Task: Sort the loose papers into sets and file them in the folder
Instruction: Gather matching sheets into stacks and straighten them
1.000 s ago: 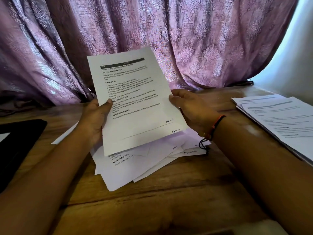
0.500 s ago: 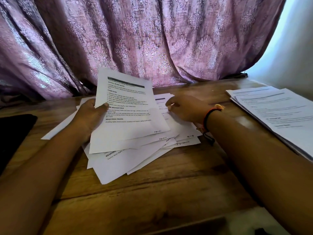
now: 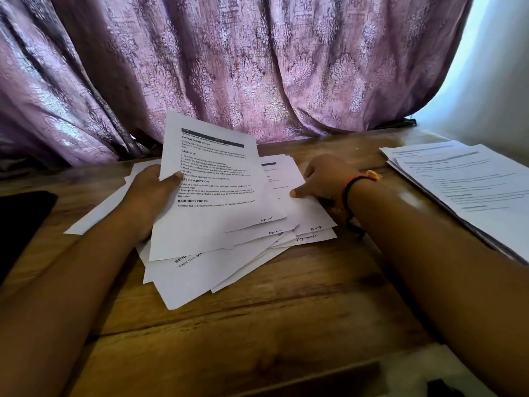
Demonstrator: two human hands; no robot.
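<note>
My left hand [image 3: 153,193] grips a printed sheet [image 3: 217,190] by its left edge, thumb on top, and holds it tilted just above a loose pile of papers [image 3: 229,262] fanned out on the wooden table [image 3: 257,325]. My right hand [image 3: 323,179] rests on the pile's right side and pinches the edge of a sheet there between thumb and fingers. A sorted stack of printed papers [image 3: 469,190] lies at the table's right. A black folder [image 3: 20,224] lies at the left edge, partly out of view.
A purple patterned curtain [image 3: 229,67] hangs right behind the table. A pale wall [image 3: 492,81] stands at the right. A single sheet [image 3: 94,216] sticks out leftward from under the pile. A dark object [image 3: 446,388] shows at the bottom edge.
Both hands lowered the held sheet toward the pile. My right hand let go of that sheet and moved onto the pile's right side, taking hold of a sheet's edge.
</note>
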